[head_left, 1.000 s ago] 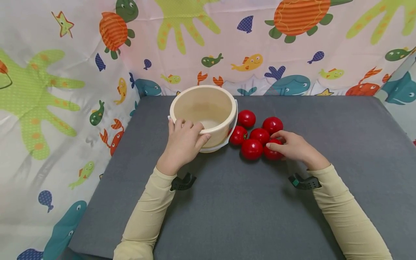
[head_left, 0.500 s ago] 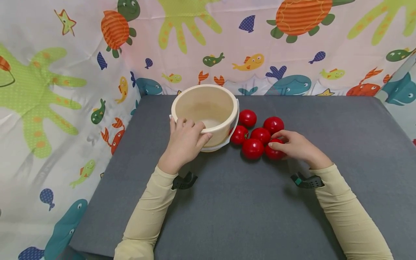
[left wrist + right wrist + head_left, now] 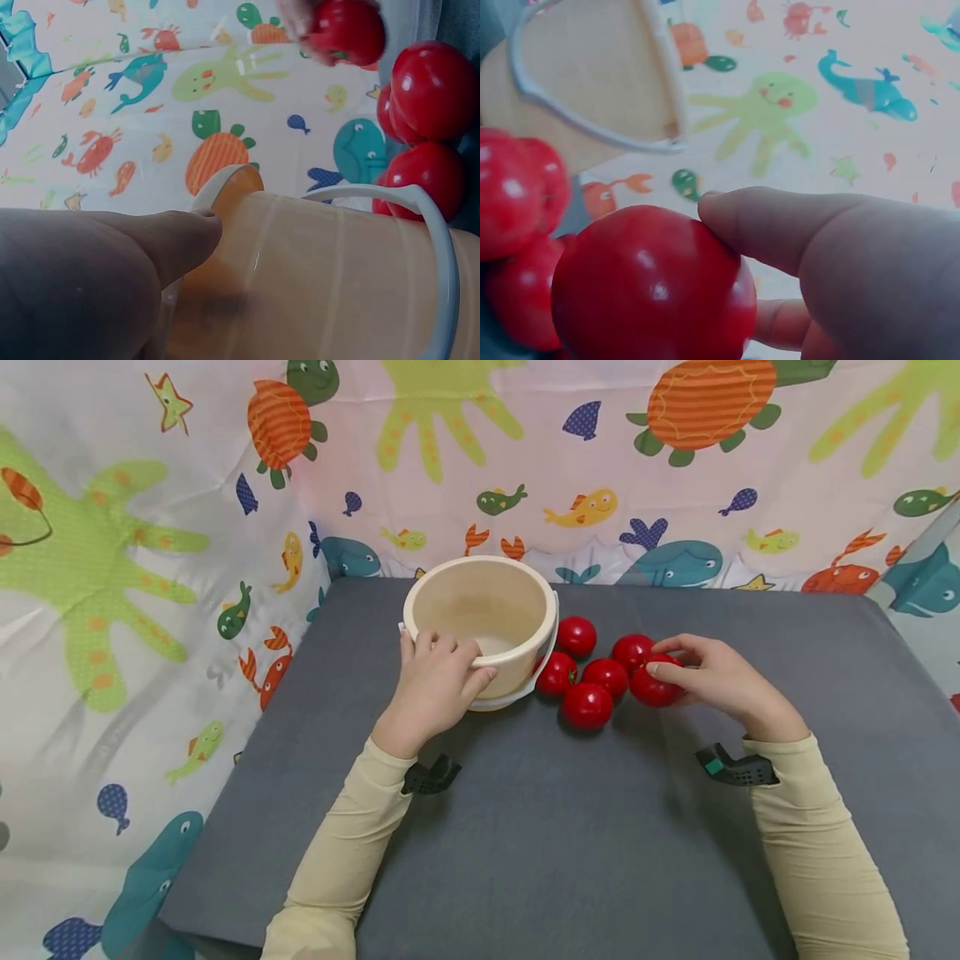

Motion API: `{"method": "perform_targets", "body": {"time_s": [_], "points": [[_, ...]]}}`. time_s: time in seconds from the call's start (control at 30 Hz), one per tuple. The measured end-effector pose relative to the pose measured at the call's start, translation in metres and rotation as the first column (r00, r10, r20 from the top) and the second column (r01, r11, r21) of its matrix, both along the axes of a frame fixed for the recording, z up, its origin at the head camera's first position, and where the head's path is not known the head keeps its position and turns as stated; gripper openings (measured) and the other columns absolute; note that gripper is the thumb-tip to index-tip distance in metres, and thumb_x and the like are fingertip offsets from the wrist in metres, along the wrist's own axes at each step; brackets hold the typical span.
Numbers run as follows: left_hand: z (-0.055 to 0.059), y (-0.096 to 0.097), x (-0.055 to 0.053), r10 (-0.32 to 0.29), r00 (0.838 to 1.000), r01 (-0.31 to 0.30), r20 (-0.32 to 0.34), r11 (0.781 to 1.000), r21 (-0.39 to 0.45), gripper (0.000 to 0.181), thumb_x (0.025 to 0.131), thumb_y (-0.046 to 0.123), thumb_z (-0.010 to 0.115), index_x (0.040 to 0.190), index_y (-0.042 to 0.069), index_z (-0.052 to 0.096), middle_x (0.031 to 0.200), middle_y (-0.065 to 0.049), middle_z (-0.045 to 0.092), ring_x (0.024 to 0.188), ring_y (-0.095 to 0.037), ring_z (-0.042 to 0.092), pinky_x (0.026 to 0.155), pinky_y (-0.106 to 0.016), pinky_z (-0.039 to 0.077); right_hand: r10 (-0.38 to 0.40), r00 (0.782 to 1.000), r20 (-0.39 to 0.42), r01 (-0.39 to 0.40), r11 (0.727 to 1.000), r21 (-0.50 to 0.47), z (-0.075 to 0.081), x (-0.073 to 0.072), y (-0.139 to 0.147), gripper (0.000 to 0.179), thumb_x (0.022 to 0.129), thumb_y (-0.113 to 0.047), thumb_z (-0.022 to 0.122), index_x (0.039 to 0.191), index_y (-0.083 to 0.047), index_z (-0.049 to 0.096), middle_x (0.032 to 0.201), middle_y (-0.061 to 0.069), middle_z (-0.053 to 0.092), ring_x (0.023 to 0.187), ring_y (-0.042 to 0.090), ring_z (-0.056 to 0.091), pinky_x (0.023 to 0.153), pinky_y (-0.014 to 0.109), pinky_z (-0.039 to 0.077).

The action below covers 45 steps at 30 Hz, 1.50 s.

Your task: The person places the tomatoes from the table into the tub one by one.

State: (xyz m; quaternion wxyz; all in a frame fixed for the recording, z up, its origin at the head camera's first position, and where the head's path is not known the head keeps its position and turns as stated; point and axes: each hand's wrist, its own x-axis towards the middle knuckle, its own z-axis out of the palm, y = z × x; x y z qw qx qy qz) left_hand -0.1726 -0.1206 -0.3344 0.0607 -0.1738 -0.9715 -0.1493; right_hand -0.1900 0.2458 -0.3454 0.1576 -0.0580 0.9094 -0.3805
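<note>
My left hand (image 3: 435, 693) grips the near rim of a cream bucket (image 3: 517, 670), fingers over the edge and thumb outside. The visible part of the bucket's inside holds nothing, and its white handle (image 3: 553, 635) hangs down on the right. A glossy red tomato (image 3: 656, 683) is held between the thumb and fingers of my right hand (image 3: 723, 681), raised off the table. Several more tomatoes (image 3: 587, 706) lie clustered between the bucket and that hand. In the right wrist view the held tomato (image 3: 656, 289) fills the lower left, thumb on its upper side.
A grey cloth-covered table (image 3: 570, 843) spreads under everything. Behind it and along the left hangs a curtain (image 3: 450, 452) printed with sea animals. Black wrist devices (image 3: 738, 767) are strapped on both arms over cream sleeves.
The right hand has lifted the tomato from the table, moving it up and slightly right, apart from the front tomato. The left hand keeps its grip on the bucket.
</note>
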Motion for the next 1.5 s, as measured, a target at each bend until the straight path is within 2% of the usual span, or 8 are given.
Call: {"method": "perform_targets", "body": {"time_s": [0.37, 0.67, 0.83, 1.03, 1.13, 1.27, 1.37, 1.5], "points": [[-0.001, -0.001, -0.001, 0.01, 1.0, -0.01, -0.007, 1.0, 0.015, 0.028, 0.101, 0.042, 0.06, 0.106, 0.014, 0.066, 0.106, -0.013, 0.063, 0.13, -0.04, 0.043, 0.12, -0.075, 0.005, -0.01, 0.993, -0.119, 0.006, 0.999, -0.032, 0.073, -0.025, -0.033, 0.059, 0.1, -0.043, 0.06, 0.147, -0.009, 0.046, 0.14, 0.021, 0.055, 0.109, 0.028, 0.064, 0.073, 0.023, 0.06], [-0.001, 0.0, 0.001, 0.011, 1.0, -0.011, -0.016, 1.0, 0.012, 0.028, 0.101, 0.041, 0.06, 0.103, 0.014, 0.066, 0.104, -0.013, 0.063, 0.128, -0.04, 0.045, 0.119, -0.076, 0.007, 0.046, 0.986, -0.16, -0.058, 0.996, -0.07, 0.098, -0.049, -0.087, 0.058, 0.098, -0.042, 0.064, 0.145, -0.013, 0.048, 0.142, 0.017, 0.055, 0.121, 0.034, 0.059, 0.076, 0.028, 0.062], [-0.001, 0.0, 0.002, 0.006, 1.0, -0.006, -0.014, 1.0, 0.019, 0.028, 0.101, 0.041, 0.061, 0.105, 0.014, 0.066, 0.106, -0.012, 0.063, 0.129, -0.04, 0.044, 0.119, -0.076, 0.007, 0.095, 0.974, -0.206, -0.115, 0.989, -0.09, 0.1, -0.058, -0.12, 0.052, 0.098, -0.037, 0.063, 0.141, -0.01, 0.053, 0.139, 0.017, 0.059, 0.118, 0.032, 0.062, 0.082, 0.037, 0.063], [-0.001, 0.0, 0.001, -0.001, 0.999, 0.001, -0.044, 1.0, 0.012, 0.028, 0.101, 0.04, 0.061, 0.106, 0.013, 0.066, 0.106, -0.014, 0.064, 0.126, -0.04, 0.046, 0.118, -0.077, 0.01, 0.149, 0.949, -0.279, -0.178, 0.98, -0.083, 0.088, -0.069, -0.154, 0.05, 0.096, -0.03, 0.067, 0.139, -0.008, 0.057, 0.142, 0.016, 0.059, 0.125, 0.032, 0.06, 0.092, 0.048, 0.06], [0.0, 0.001, 0.0, -0.002, 0.999, 0.003, -0.036, 1.0, 0.01, 0.029, 0.101, 0.04, 0.06, 0.109, 0.013, 0.067, 0.107, -0.013, 0.064, 0.127, -0.04, 0.046, 0.118, -0.077, 0.01, 0.162, 0.952, -0.26, -0.187, 0.979, -0.075, 0.082, -0.073, -0.166, 0.052, 0.096, -0.03, 0.068, 0.141, -0.007, 0.056, 0.144, 0.015, 0.057, 0.128, 0.032, 0.058, 0.094, 0.048, 0.059], [0.0, 0.002, -0.001, -0.002, 1.0, 0.002, -0.015, 1.0, 0.006, 0.031, 0.1, 0.041, 0.06, 0.113, 0.014, 0.067, 0.11, -0.013, 0.064, 0.129, -0.04, 0.045, 0.119, -0.076, 0.01, 0.176, 0.96, -0.219, -0.193, 0.98, -0.057, 0.073, -0.076, -0.179, 0.052, 0.095, -0.031, 0.068, 0.14, -0.008, 0.056, 0.141, 0.016, 0.06, 0.117, 0.031, 0.063, 0.089, 0.044, 0.062], [0.0, 0.002, -0.001, -0.003, 1.0, 0.003, -0.01, 1.0, 0.002, 0.032, 0.1, 0.041, 0.061, 0.115, 0.014, 0.067, 0.111, -0.014, 0.064, 0.13, -0.04, 0.044, 0.119, -0.076, 0.01, 0.192, 0.958, -0.211, -0.201, 0.979, -0.02, 0.066, -0.078, -0.186, 0.051, 0.095, -0.031, 0.069, 0.139, -0.009, 0.056, 0.138, 0.015, 0.062, 0.111, 0.03, 0.065, 0.087, 0.042, 0.062], [0.0, 0.003, -0.002, -0.007, 1.0, 0.007, -0.015, 1.0, -0.005, 0.032, 0.1, 0.041, 0.061, 0.115, 0.014, 0.067, 0.112, -0.014, 0.065, 0.13, -0.04, 0.044, 0.118, -0.076, 0.011, 0.22, 0.95, -0.22, -0.217, 0.975, 0.036, 0.057, -0.079, -0.192, 0.048, 0.093, -0.03, 0.07, 0.135, -0.009, 0.059, 0.137, 0.015, 0.063, 0.115, 0.03, 0.062, 0.091, 0.042, 0.06]]}}
